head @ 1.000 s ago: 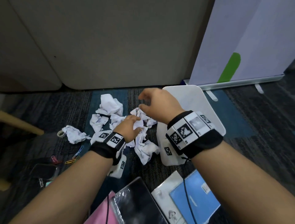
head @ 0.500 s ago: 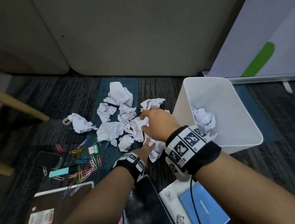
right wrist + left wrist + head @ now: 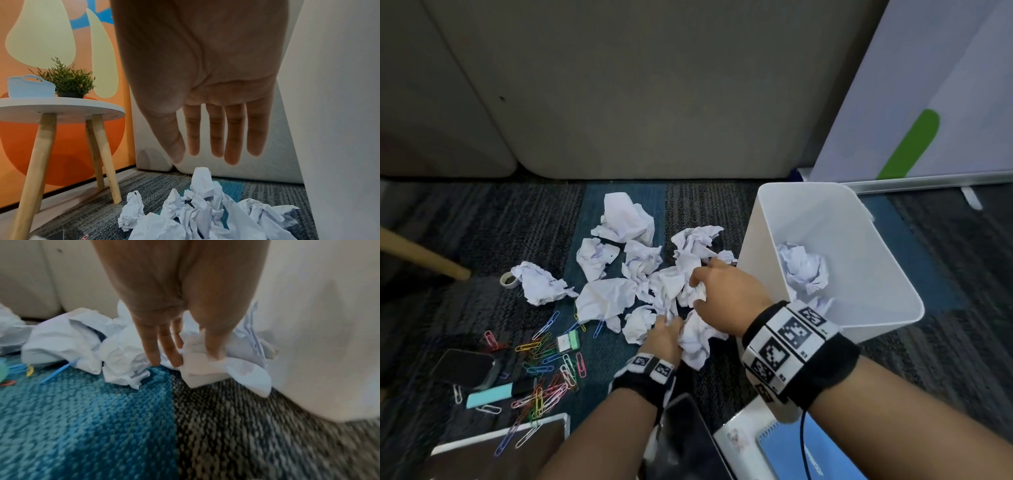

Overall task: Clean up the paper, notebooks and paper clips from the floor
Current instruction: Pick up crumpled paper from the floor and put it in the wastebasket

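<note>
The head view alone takes in the whole floor: a heap of crumpled paper (image 3: 640,284) on the carpet (image 3: 493,240), scattered paper clips (image 3: 544,370) to its left, a blue spiral notebook (image 3: 822,455) at the bottom edge, and a white bin (image 3: 859,329) to the right of the heap with one paper ball (image 3: 804,267) inside. The right wrist view alone shows a round stool (image 3: 61,108) carrying a small plant (image 3: 68,81) and a pale basket (image 3: 30,87) (none of this reaches the head camera).

The left hand (image 3: 664,337) is low on the near edge of the heap; from its wrist camera the thumb and fingers (image 3: 152,350) pinch a crumpled wad (image 3: 205,368) that rests on the carpet just beside the bin wall. The right hand (image 3: 205,97) hangs over the heap with fingers straight and spread, holding nothing in its own view; from the head view its fingertips are at the paper.

The notebook lies flat, its spiral edge running away from the person, slanting left. The clips point every way.
</note>
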Action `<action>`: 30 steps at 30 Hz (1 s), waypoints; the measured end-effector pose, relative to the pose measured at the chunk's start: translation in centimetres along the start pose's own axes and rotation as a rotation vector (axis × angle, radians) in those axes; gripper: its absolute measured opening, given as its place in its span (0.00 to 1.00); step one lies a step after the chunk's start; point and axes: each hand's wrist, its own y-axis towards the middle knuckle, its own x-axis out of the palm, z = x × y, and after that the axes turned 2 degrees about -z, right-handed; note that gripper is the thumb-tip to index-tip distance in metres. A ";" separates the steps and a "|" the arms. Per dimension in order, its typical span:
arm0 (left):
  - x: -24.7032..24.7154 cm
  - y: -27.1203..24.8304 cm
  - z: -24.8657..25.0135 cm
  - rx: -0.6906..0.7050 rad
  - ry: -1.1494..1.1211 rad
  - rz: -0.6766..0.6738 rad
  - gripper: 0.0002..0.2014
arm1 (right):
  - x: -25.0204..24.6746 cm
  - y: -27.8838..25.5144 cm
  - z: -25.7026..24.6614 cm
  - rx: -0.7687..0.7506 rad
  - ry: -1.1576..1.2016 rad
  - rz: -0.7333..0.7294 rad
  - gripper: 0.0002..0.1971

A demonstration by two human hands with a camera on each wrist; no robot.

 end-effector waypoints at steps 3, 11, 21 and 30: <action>-2.6 -1.0 -1.1 -0.009 -0.157 0.036 0.20 | 0.3 -0.1 -0.2 0.000 -0.018 -0.026 0.19; -11.7 -2.6 -0.1 0.082 -0.271 0.158 0.19 | 0.5 0.2 -1.3 0.007 -0.025 -0.023 0.30; -15.8 -5.0 6.1 0.246 -0.454 0.238 0.10 | -1.6 -0.6 -0.7 0.019 0.133 0.348 0.47; -17.7 -4.9 13.7 0.468 -0.459 0.193 0.36 | -8.2 -3.8 3.9 0.097 0.259 0.635 0.32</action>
